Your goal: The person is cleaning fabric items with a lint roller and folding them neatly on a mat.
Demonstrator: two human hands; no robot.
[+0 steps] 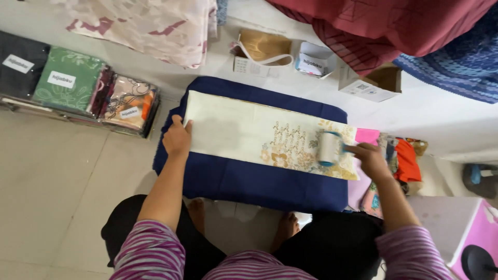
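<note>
We see three white-labelled wrapped fabric packs (72, 85) upper left; small open white cartons (316, 59) and a brown-lined box (373, 83) up top.

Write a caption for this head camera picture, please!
Left hand pins cream cloth while right hand runs a roller over it.
</note>
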